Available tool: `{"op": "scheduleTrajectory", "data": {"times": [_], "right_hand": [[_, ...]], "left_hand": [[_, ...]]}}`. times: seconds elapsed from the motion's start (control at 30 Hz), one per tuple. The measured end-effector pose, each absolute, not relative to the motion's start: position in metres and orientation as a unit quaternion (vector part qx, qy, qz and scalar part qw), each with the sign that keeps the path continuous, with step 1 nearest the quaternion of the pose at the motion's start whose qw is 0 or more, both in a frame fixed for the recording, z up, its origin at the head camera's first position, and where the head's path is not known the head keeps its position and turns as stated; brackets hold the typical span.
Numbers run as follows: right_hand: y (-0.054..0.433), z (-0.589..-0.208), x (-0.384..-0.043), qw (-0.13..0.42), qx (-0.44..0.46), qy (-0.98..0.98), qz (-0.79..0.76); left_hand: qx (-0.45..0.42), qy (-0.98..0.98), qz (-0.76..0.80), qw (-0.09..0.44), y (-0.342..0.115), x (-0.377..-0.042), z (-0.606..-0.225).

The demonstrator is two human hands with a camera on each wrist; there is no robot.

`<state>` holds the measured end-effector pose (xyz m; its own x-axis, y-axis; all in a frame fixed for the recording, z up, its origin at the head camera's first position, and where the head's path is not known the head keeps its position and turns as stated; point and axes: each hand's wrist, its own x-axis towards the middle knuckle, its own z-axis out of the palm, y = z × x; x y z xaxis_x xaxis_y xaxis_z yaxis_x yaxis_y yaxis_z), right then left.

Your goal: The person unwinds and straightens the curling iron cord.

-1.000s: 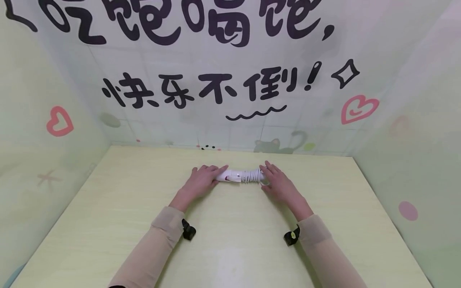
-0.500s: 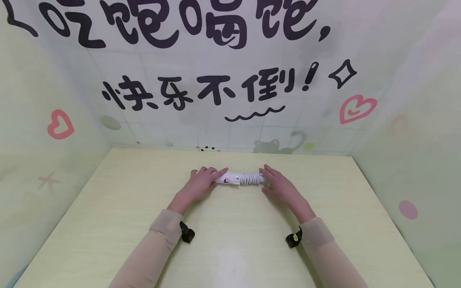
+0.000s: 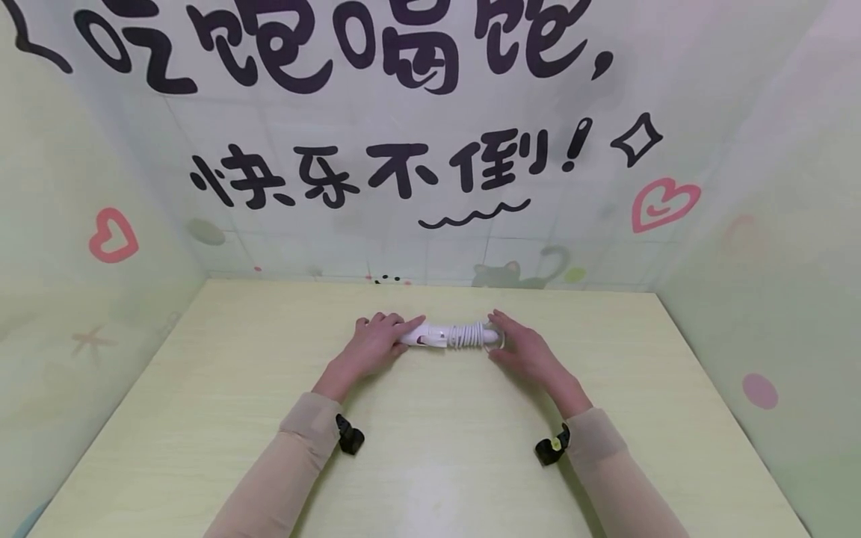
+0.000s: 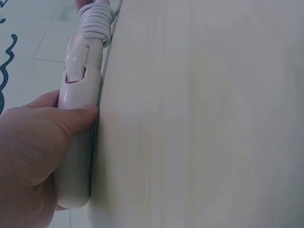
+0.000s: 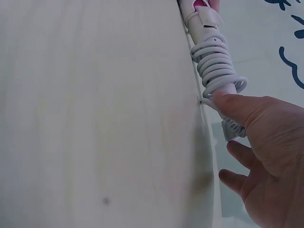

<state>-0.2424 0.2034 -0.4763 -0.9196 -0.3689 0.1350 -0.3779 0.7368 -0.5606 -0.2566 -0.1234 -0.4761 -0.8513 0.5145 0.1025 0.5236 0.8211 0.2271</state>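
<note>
A white curling iron (image 3: 430, 335) lies across the far part of the table, a white cord (image 3: 466, 335) wound in coils round its narrower right part. My left hand (image 3: 375, 347) grips the thick smooth end, thumb across the near side and fingers behind, as the left wrist view shows. At the cord end is my right hand (image 3: 528, 350), its thumb and fingers spread apart around the tip. In the right wrist view the thumb (image 5: 237, 105) overlaps the last coils; whether it touches them I cannot tell. Part of the cord end (image 5: 232, 129) shows below the thumb.
The pale wooden table (image 3: 430, 448) runs back to a printed wall (image 3: 377, 239) close behind the curling iron. Side walls (image 3: 773, 314) stand left and right. A black wrist camera (image 3: 350, 435) sits on each forearm.
My right hand has loosened and drawn slightly right, so more of the cord end shows. The left hand keeps its grip. The head view has tilted slightly.
</note>
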Motion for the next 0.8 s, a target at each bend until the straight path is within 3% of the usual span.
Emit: {"op": "scheduleTrajectory", "data": {"times": [0.43, 0.8], "right_hand": [[0.204, -0.479, -0.237, 0.049, 0.160, -0.908, 0.385], [0.202, -0.474, -0.234, 0.040, 0.103, -0.883, 0.457]], "left_hand": [[-0.287, -0.951, -0.114, 0.025, -0.127, -0.245, -0.473], [-0.299, -0.947, -0.097, 0.061, -0.132, -0.236, -0.471]]}}
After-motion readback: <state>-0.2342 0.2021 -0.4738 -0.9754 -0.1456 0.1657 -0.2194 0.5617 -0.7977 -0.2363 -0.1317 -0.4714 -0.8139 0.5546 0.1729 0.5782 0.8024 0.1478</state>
